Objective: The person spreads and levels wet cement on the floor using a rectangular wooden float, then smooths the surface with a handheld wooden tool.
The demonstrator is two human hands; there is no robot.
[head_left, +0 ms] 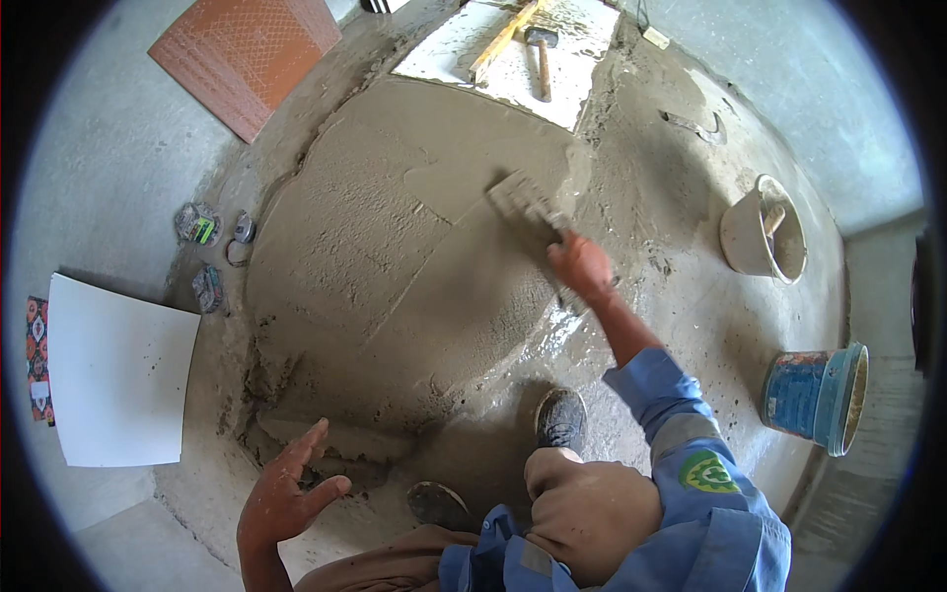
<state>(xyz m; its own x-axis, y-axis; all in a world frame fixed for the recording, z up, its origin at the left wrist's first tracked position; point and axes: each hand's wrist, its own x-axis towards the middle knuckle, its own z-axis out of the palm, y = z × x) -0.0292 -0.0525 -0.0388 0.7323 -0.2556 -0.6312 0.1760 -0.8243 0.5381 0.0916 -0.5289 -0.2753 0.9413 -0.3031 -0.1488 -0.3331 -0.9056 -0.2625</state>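
Note:
My right hand (582, 266) is closed around the handle of a plastering trowel (528, 207). The trowel's long flat blade, smeared with mortar, lies on or just over a wide bed of wet grey mortar (395, 257). Part of that bed is smooth, part is rough, and a straight line runs across it. Over the near left edge of the mortar, my left hand (296, 488) hovers with thumb and fingers apart, holding nothing. The trowel's handle is mostly hidden by my right hand.
A white tile (454, 54) at the far side carries a yellow straightedge (508, 39) and a mallet (543, 64). A beige bucket (747, 232) and a blue bucket (809, 400) stand right. Left are a white panel (123, 375) and crumpled packets (197, 225); a brown tile (247, 59) leans far left.

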